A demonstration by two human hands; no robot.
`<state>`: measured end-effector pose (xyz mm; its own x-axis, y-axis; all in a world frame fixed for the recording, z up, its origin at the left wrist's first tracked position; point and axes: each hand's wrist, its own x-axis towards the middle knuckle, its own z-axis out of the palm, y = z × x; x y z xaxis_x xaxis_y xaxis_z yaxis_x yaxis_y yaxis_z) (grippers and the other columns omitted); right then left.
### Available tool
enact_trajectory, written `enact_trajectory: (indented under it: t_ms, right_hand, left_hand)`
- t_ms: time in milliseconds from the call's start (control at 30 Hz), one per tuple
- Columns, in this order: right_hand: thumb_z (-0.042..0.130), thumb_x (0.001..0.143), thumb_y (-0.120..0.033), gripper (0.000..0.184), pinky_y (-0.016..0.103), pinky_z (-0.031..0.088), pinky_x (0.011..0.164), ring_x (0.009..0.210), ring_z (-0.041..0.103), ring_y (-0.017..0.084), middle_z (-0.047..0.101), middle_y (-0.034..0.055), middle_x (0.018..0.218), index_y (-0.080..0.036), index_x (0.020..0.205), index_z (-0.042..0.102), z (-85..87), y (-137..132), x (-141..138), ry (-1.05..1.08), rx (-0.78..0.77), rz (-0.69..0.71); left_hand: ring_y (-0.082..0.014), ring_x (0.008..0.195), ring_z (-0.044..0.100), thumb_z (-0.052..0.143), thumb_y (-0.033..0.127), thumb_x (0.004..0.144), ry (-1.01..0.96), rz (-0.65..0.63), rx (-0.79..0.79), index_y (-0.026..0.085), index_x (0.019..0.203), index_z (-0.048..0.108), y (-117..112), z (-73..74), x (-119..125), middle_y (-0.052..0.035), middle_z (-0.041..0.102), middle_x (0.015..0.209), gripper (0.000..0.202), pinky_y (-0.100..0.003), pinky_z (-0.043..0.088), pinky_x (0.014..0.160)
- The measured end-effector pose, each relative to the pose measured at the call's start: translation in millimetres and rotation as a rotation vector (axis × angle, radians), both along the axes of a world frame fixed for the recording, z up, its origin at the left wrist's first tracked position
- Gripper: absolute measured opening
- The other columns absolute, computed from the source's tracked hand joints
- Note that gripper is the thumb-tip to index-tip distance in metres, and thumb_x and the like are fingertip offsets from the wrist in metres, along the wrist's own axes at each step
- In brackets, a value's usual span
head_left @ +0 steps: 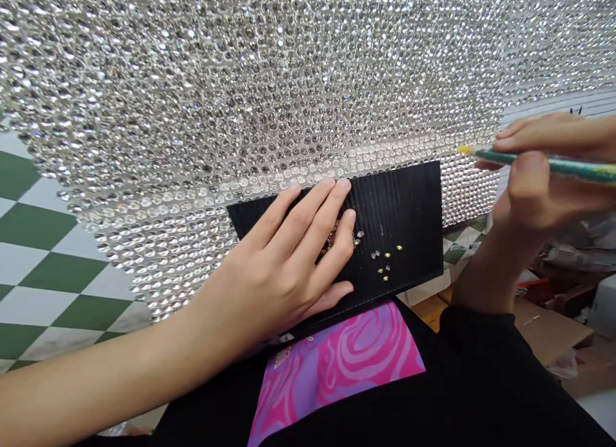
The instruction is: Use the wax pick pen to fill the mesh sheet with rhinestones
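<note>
My left hand (293,261) lies flat, fingers stretched out, across a ridged black tray (409,210). Small rhinestones (387,255), some clear and some gold-coloured, are scattered on the tray, and a cluster of them is partly hidden under the fingers. Between the fingers of my right hand (534,171) is a green pencil (553,165), its yellow tip pointing left at the sparkling sheet. That sheet (269,81) is covered with rows of clear faceted stones and drapes down behind the tray. The pencil tip is close to the stone rows; whether it touches them I cannot tell.
A pink and purple swirled print (356,351) lies below the tray on black clothing. Green and white checkered flooring (52,254) shows at left. Cardboard (543,331) and cluttered items stand at lower right. White lined strips (534,107) lie at the upper right.
</note>
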<state>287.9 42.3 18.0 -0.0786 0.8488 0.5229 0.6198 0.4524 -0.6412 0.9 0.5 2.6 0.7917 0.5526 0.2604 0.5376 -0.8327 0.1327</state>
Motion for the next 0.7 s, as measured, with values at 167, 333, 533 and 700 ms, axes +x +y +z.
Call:
enact_trajectory:
  t_ms: [167,333,533,700]
  right_hand:
    - [0.065,0.077,-0.011,0.012,0.030,0.040,0.056,0.059,0.061,0.014,0.070,0.0042,0.073,-0.016,0.080,0.076,-11.8,16.1,3.5,-0.059,0.152,-0.047]
    - [0.065,0.079,-0.012,0.009,0.028,0.043,0.060,0.061,0.060,0.011,0.069,0.0046,0.073,-0.013,0.074,0.072,-13.7,15.6,4.0,-0.115,0.116,-0.055]
    - [0.060,0.081,-0.014,0.009,0.024,0.045,0.067,0.069,0.060,0.007,0.069,-0.0031,0.078,-0.015,0.078,0.069,-13.5,13.3,4.5,-0.176,0.068,-0.047]
    - [0.061,0.080,-0.013,0.006,0.022,0.044,0.067,0.068,0.060,0.004,0.068,-0.0058,0.076,-0.016,0.078,0.066,-18.1,17.2,6.3,-0.129,0.152,-0.002]
  left_hand:
    - [-0.0378,0.134,0.052,0.046,0.050,0.097,0.010,0.003,-0.020,-0.001,0.129,0.052,-1.0,0.8,0.1,-0.0291,0.051,0.142,0.061,-0.050,0.050,0.109]
    - [-0.0380,0.134,0.052,0.045,0.049,0.098,0.010,0.005,-0.033,-0.002,0.129,0.052,-0.3,2.6,0.6,-0.0292,0.050,0.142,0.060,-0.051,0.048,0.110]
    - [-0.0382,0.132,0.053,0.043,0.048,0.098,-0.005,0.004,-0.007,-0.001,0.127,0.054,0.7,0.0,1.6,-0.0287,0.052,0.141,0.058,-0.051,0.049,0.109]
    - [-0.0389,0.132,0.053,0.042,0.048,0.099,-0.007,-0.001,-0.012,-0.002,0.127,0.054,-0.1,0.4,0.1,-0.0291,0.051,0.141,0.059,-0.051,0.049,0.109]
